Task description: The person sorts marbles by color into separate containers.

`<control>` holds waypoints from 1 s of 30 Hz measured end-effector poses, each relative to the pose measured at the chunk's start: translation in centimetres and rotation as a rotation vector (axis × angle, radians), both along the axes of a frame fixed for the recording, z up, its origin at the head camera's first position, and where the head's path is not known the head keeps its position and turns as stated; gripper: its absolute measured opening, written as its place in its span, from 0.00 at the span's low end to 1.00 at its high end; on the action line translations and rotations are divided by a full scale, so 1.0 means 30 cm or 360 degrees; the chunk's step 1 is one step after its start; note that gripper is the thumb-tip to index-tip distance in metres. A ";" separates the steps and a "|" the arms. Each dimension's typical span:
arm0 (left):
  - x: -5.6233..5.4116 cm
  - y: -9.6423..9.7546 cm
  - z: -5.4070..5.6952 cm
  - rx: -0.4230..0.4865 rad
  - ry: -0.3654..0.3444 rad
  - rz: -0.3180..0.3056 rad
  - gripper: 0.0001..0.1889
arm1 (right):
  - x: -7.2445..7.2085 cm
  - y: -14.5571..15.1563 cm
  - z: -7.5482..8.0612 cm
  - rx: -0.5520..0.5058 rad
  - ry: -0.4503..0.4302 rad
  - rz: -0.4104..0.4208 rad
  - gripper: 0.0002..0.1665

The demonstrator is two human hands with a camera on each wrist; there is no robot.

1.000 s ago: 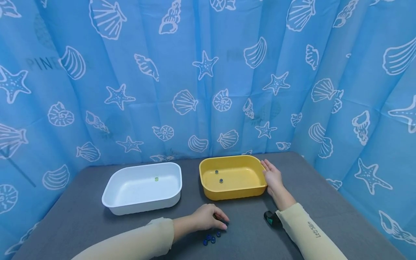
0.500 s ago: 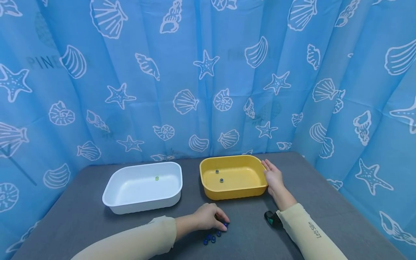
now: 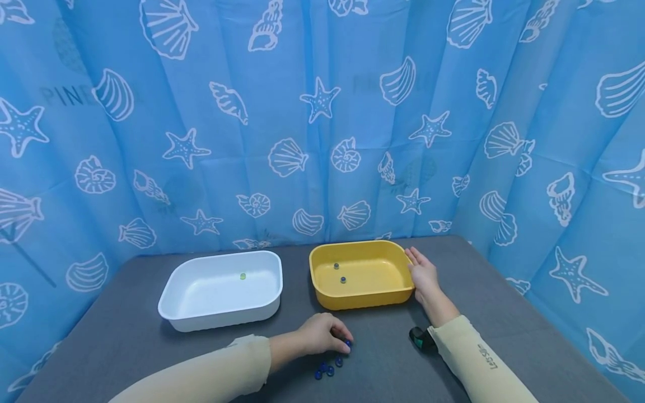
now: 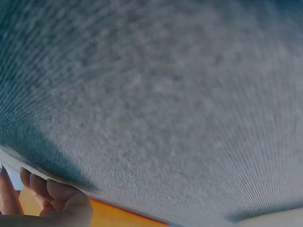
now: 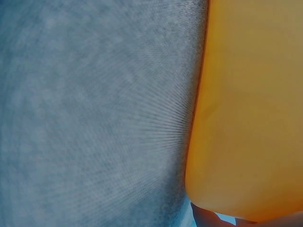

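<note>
My left hand (image 3: 321,334) is low over the table in front of the yellow tub, pinching a small blue marble (image 3: 348,343) between thumb and fingertips. Just below that hand, several more blue marbles (image 3: 330,370) lie on the cloth. In the left wrist view its curled fingers (image 4: 61,191) show at the lower left, with the marble out of sight. My right hand (image 3: 424,275) rests with straight fingers against the right end of the yellow tub (image 3: 360,302). The tub's wall fills the right side of the right wrist view. Two dark marbles (image 3: 343,280) sit inside it.
A white tub (image 3: 221,322) stands to the left with one yellow-green marble (image 3: 243,276) in it. By the right forearm lies a black object with a green patch (image 3: 417,338). Grey cloth (image 3: 383,358) covers the table; a blue shell-print curtain (image 3: 282,196) hangs behind.
The blue marble at my left fingertips has come between thumb and finger, and the hand has lifted slightly. My right hand stays at the yellow tub.
</note>
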State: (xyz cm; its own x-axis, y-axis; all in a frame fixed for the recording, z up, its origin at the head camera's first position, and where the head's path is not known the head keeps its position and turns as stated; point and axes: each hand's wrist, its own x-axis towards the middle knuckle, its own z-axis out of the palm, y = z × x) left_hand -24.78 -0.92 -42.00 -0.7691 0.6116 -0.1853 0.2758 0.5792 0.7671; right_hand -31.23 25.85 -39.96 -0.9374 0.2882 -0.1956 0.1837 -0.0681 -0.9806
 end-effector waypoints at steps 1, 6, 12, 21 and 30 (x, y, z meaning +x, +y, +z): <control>0.000 -0.002 0.004 0.0016 0.0006 0.0011 0.05 | 0.001 -0.001 0.000 0.0004 0.0000 -0.0003 0.32; -0.003 -0.013 0.029 0.0105 0.0048 0.0031 0.06 | 0.003 -0.004 0.003 0.0021 0.0005 -0.0012 0.32; -0.007 -0.024 0.051 0.0217 0.0087 0.0066 0.07 | 0.002 -0.003 0.006 0.0035 0.0011 0.0000 0.32; -0.024 -0.014 0.105 0.0355 0.0201 0.0196 0.08 | 0.005 -0.004 -0.008 0.0058 0.0024 -0.0021 0.32; -0.089 0.012 0.133 0.0471 0.0250 0.0324 0.10 | 0.001 -0.001 -0.013 0.0051 0.0033 -0.0020 0.31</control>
